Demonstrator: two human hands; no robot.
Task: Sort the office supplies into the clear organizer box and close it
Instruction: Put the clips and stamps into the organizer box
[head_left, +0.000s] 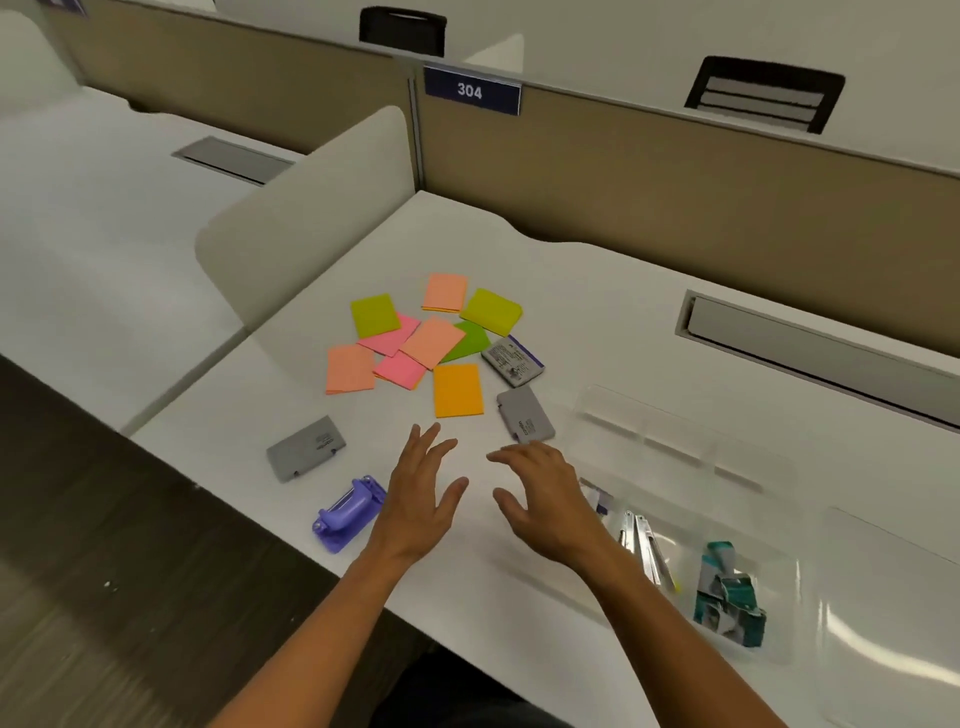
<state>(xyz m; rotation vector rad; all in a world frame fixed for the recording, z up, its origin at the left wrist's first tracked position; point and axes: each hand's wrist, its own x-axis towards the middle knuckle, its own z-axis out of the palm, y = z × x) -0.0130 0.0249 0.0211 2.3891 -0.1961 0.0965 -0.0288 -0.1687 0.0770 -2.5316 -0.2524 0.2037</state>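
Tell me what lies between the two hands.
Nothing: in the head view, only bare white desk shows between the left hand and the right hand.

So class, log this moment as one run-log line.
left hand: open, hovering | right hand: open, hovering | sticky notes: on desk | organizer box: open

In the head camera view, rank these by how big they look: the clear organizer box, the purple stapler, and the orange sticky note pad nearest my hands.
1. Clear organizer box, clearly largest.
2 and 3. Purple stapler and orange sticky note pad look alike; the stapler lies nearer the camera, so no ranking.
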